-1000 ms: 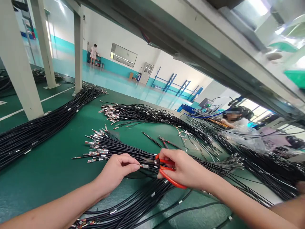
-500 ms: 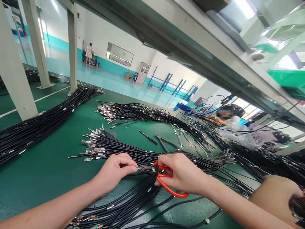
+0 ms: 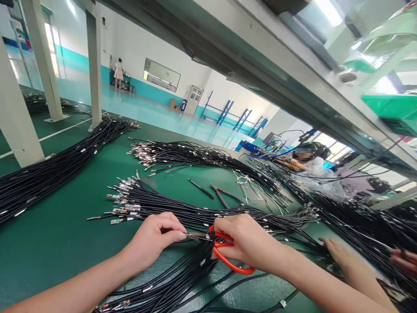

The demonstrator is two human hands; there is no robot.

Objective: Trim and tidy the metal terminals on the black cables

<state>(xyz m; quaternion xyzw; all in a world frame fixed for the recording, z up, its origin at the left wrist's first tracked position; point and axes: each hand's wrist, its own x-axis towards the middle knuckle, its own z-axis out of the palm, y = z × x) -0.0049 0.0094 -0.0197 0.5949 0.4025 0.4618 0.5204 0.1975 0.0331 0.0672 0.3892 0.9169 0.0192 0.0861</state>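
Note:
My left hand (image 3: pixel 156 239) is closed, thumb and forefinger pinching what looks like a thin cable end, mostly hidden by the fingers. My right hand (image 3: pixel 244 243) grips red-handled scissors (image 3: pixel 239 271), fingers in the loops. The blades point left, their tips right at my left fingertips; they look nearly closed. Behind both hands lies a bundle of black cables (image 3: pixel 182 208) with metal connectors (image 3: pixel 125 204) at its left end. Below the scissors, another black cable bundle (image 3: pixel 176 276) runs toward the near edge.
Diagonal-handled pliers (image 3: pixel 224 196) and a black pen-like stick (image 3: pixel 200 188) lie on the green table (image 3: pixel 65 252). More cable bundles (image 3: pixel 202 156) spread behind and leftward (image 3: pixel 58 174). A metal shelf beam (image 3: pixel 247 56) crosses overhead. Another person's hand (image 3: pixel 342 256) reaches in at right.
The view has shifted slightly. At the right, the other person's arm has stretched forward toward the cables, and a second hand shows at the edge. My hands keep nearly the same pose.

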